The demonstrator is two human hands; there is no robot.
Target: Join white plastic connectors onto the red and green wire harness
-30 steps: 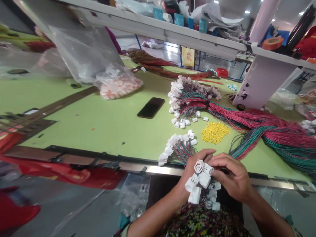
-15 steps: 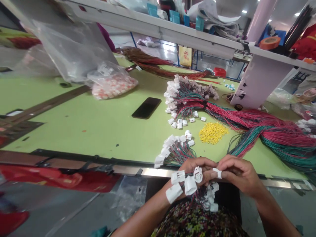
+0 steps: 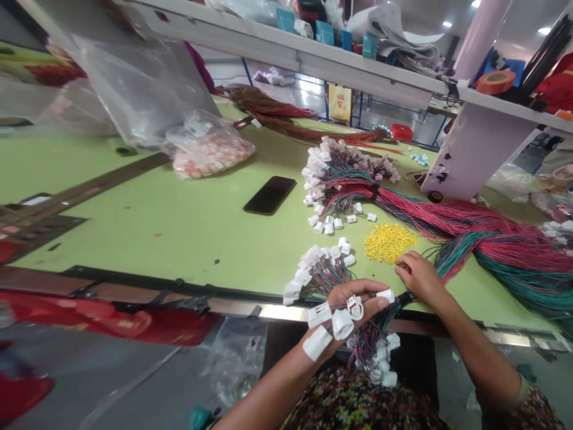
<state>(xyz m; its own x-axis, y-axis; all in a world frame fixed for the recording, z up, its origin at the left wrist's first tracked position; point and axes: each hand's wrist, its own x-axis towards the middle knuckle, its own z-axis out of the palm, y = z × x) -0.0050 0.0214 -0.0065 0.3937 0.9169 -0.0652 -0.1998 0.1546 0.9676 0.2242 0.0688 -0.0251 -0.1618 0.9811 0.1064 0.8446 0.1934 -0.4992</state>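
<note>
My left hand (image 3: 353, 298) is closed on a white connector (image 3: 385, 295), pinched between thumb and fingers. More white connectors on wires lie over the back of this hand and wrist, among them a round-ended one (image 3: 342, 324). Below the hand hangs a cluster of wired connectors (image 3: 382, 361). My right hand (image 3: 421, 278) is at the lower right edge of a pile of small yellow pieces (image 3: 389, 242). Its thumb and fingertips are drawn together; whatever they hold is too small to make out. Left of the pile, a group of white connectors (image 3: 311, 260) rests at the table edge.
A thick bundle of red and green wires (image 3: 447, 212) with white connectors crosses the right side of the green table (image 3: 179, 239). A black phone (image 3: 270, 195) lies mid-table. Behind it are a plastic bag of pale pieces (image 3: 212, 155) and a white shelf (image 3: 313, 57).
My right hand has left the connector in my left hand and moved up and forward to the yellow pile. My left hand keeps its hold and has shifted only slightly.
</note>
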